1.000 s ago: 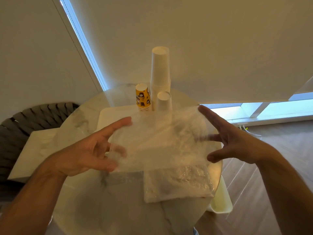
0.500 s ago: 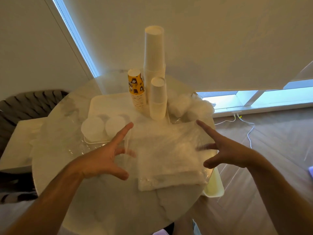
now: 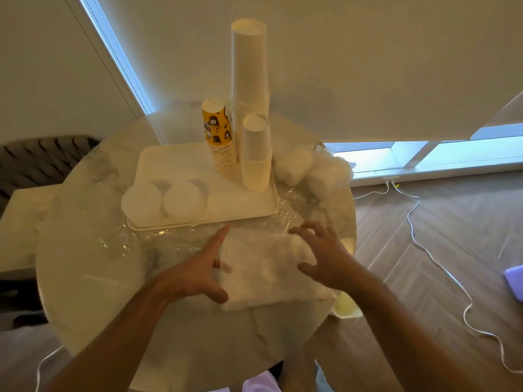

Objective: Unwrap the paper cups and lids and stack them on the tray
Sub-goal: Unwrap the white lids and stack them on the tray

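No readable words, numbers or brand names anywhere. The only printed surface is the stack of yellow paper cups (image 3: 218, 131) on the tray (image 3: 169, 165) — it carries brown and white pictures, coffee beans among them — but any lettering there is too blurred to read.

— Where are your arms right now?

— Both forearms come up from the bottom of the frame, bare. The left one rises from the lower left corner, the right one from the lower right, and they angle toward each other near the middle.

— And the left hand (image 3: 195, 274)?

— Palm down, fingers spread. My index finger stretches straight toward the upper middle of the frame, and the thumb sticks out to the right.

— The right hand (image 3: 325, 257)?

— Also palm down, just right of centre. Its fingers are splayed and bent a little at the knuckles, tips pointing to the upper left, thumb lower down. I'm gripping nothing with either hand.
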Demonstrator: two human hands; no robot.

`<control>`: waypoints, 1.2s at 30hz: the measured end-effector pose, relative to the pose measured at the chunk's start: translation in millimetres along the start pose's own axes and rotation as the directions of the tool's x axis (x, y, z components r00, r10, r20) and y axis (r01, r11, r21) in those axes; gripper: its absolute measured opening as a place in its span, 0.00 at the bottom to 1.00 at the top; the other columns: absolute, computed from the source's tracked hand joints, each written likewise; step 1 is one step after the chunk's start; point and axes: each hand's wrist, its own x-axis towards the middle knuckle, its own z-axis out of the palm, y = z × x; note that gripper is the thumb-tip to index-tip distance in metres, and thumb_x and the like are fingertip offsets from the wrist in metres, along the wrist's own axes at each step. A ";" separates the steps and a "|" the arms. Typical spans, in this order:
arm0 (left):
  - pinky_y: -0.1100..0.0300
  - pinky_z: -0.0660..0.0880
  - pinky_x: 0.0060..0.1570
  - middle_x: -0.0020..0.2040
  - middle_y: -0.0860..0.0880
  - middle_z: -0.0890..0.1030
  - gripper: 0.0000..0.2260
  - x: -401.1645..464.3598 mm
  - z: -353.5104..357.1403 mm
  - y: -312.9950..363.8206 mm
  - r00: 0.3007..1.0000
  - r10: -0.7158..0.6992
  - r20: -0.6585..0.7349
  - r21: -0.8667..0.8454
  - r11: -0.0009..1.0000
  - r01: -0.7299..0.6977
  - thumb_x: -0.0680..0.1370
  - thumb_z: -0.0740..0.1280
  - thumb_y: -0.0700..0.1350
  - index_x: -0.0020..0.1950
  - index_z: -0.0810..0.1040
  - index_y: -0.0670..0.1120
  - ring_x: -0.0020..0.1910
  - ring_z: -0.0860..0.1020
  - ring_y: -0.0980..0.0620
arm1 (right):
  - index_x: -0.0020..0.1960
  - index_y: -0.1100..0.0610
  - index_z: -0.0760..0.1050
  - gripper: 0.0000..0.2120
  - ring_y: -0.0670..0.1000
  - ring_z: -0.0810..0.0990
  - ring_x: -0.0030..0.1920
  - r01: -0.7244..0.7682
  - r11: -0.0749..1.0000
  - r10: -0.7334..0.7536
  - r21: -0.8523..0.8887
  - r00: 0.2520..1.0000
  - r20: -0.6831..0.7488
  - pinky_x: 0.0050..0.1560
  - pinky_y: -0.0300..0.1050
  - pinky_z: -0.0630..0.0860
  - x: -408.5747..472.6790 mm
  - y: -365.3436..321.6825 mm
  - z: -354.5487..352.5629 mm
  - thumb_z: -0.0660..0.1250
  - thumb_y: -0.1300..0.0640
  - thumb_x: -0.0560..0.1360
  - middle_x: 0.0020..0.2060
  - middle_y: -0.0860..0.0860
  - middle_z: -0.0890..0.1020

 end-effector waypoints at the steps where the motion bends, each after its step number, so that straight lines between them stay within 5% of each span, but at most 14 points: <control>1: 0.46 0.82 0.41 0.80 0.59 0.46 0.63 1.5 0.8 -0.3 1.000 -0.004 0.008 0.003 1.000 0.004 0.60 0.77 0.29 0.79 0.43 0.63 0.59 0.78 0.58 | 0.77 0.43 0.62 0.36 0.55 0.64 0.70 0.002 0.999 -0.001 -0.032 0.999 0.042 0.68 0.52 0.70 0.9 -2.4 9.4 0.75 0.51 0.73 0.73 0.47 0.63; 5: 0.43 0.83 0.41 0.78 0.63 0.46 0.63 5.8 3.2 -3.3 0.999 -0.021 0.032 0.024 1.000 0.020 0.60 0.78 0.30 0.79 0.43 0.64 0.61 0.77 0.54 | 0.78 0.42 0.58 0.38 0.56 0.66 0.68 -0.062 0.990 0.078 -0.129 0.990 0.120 0.63 0.54 0.76 3.7 2.9 27.9 0.73 0.53 0.74 0.74 0.47 0.60; 11: 0.39 0.82 0.44 0.77 0.67 0.43 0.63 7.7 2.0 -2.1 0.998 0.001 0.066 0.053 0.999 -0.004 0.61 0.78 0.29 0.78 0.43 0.66 0.61 0.76 0.57 | 0.77 0.42 0.58 0.38 0.55 0.68 0.68 -0.048 0.984 0.059 -0.172 0.997 0.057 0.56 0.53 0.80 5.1 2.3 31.6 0.73 0.51 0.73 0.74 0.46 0.61; 17: 0.41 0.82 0.45 0.78 0.64 0.43 0.62 10.4 2.5 -1.2 0.997 -0.025 0.069 0.080 0.997 0.019 0.62 0.78 0.29 0.79 0.43 0.65 0.60 0.77 0.58 | 0.77 0.43 0.58 0.37 0.59 0.67 0.69 -0.102 0.981 0.127 -0.167 0.981 0.147 0.59 0.56 0.79 7.1 6.4 40.2 0.72 0.47 0.74 0.75 0.47 0.59; 22: 0.49 0.83 0.42 0.68 0.46 0.66 0.52 6.9 2.9 -4.7 0.989 -0.123 -0.082 -0.034 0.992 0.120 0.66 0.77 0.31 0.77 0.54 0.64 0.56 0.79 0.47 | 0.77 0.44 0.58 0.35 0.63 0.66 0.71 -0.107 0.985 0.132 -0.134 0.973 0.190 0.64 0.58 0.76 6.7 8.1 42.8 0.71 0.44 0.75 0.76 0.50 0.58; 26: 0.56 0.72 0.58 0.60 0.51 0.66 0.28 14.2 6.3 -7.4 0.809 0.170 -0.562 0.392 0.917 0.080 0.64 0.72 0.47 0.65 0.75 0.48 0.57 0.75 0.45 | 0.78 0.45 0.58 0.36 0.65 0.66 0.71 -0.110 0.985 0.136 -0.135 0.971 0.199 0.66 0.58 0.73 8.0 7.5 41.4 0.71 0.45 0.75 0.76 0.51 0.58; 27: 0.56 0.70 0.60 0.59 0.50 0.68 0.24 19.0 17.2 -1.6 0.795 0.255 -0.551 0.460 0.887 0.035 0.65 0.70 0.46 0.62 0.77 0.47 0.58 0.74 0.45 | 0.78 0.45 0.58 0.36 0.65 0.66 0.71 -0.107 0.984 0.134 -0.141 0.970 0.201 0.67 0.57 0.72 8.5 7.4 41.3 0.70 0.45 0.75 0.76 0.51 0.58; 30: 0.55 0.67 0.65 0.65 0.50 0.69 0.21 39.6 65.6 21.2 0.895 0.323 -0.309 0.641 0.766 -0.056 0.73 0.69 0.44 0.66 0.74 0.51 0.64 0.67 0.48 | 0.78 0.45 0.59 0.37 0.65 0.66 0.71 -0.110 0.985 0.136 -0.132 0.968 0.210 0.68 0.57 0.72 10.7 7.4 40.7 0.71 0.41 0.74 0.76 0.52 0.58; 33: 0.53 0.66 0.66 0.72 0.52 0.63 0.27 64.2 87.2 15.7 0.954 0.194 -0.228 0.760 0.648 0.050 0.75 0.68 0.47 0.73 0.66 0.55 0.69 0.62 0.48 | 0.77 0.44 0.59 0.40 0.64 0.66 0.71 -0.085 0.988 0.112 -0.129 0.970 0.214 0.70 0.55 0.70 14.4 10.0 41.1 0.74 0.42 0.71 0.76 0.53 0.57; 36: 0.49 0.65 0.67 0.73 0.50 0.59 0.31 70.2 76.4 1.3 0.966 0.080 -0.246 0.743 0.655 0.134 0.71 0.71 0.49 0.73 0.63 0.59 0.70 0.60 0.46 | 0.77 0.42 0.60 0.42 0.63 0.67 0.70 -0.099 0.991 0.117 -0.092 0.969 0.219 0.70 0.54 0.70 17.7 16.6 38.9 0.77 0.43 0.68 0.76 0.53 0.57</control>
